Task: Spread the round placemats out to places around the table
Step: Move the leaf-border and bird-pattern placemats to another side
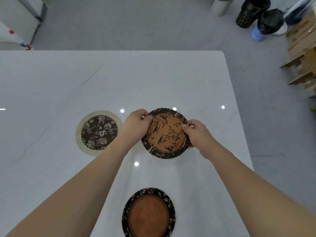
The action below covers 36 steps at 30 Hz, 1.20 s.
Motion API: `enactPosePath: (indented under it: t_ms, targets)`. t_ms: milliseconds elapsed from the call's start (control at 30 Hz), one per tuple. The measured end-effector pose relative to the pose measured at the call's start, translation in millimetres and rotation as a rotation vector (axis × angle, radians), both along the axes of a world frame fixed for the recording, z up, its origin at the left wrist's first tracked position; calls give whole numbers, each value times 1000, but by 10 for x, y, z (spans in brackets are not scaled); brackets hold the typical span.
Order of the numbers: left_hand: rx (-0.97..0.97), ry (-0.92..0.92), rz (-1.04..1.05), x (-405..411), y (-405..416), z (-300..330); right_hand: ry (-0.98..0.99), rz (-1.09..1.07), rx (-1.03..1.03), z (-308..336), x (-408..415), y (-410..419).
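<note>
Both hands hold a round orange placemat with black branch-and-bird print point(166, 134) above the middle of the white table point(153, 74). My left hand point(136, 124) pinches its upper left rim and my right hand point(196, 134) grips its right rim. A cream-edged round placemat with a black floral centre point(98, 132) lies flat on the table to the left. Near the front edge lies a third round placemat, plain orange centre with a dark leafy border point(148, 213), between my forearms.
The table's right edge point(239, 117) runs close to my right arm, with grey floor beyond. Bins lined with black bags point(266, 23) and stacked cardboard point(302, 53) stand at the far right. A white cabinet point(18, 19) is at the far left.
</note>
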<state>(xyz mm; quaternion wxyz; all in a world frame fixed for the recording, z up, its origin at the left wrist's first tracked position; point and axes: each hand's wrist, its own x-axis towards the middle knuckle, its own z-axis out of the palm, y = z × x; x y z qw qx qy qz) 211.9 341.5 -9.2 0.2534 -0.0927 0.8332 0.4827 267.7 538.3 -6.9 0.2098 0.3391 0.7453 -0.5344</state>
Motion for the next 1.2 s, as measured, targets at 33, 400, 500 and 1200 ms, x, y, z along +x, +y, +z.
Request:
enactPosePath:
  t_ms: [33, 400, 500, 1200]
  targets:
    - [-1, 7, 4, 94, 84, -3, 5, 14, 6, 9, 68, 101]
    - [25, -2, 97, 788, 978, -118, 26, 140, 161, -43, 499, 1041]
    - [29, -3, 101, 776, 1165, -150, 34, 148, 178, -81, 492, 1229]
    - [-83, 153, 406, 322, 2642, -437, 62, 451, 243, -387, -207, 2581]
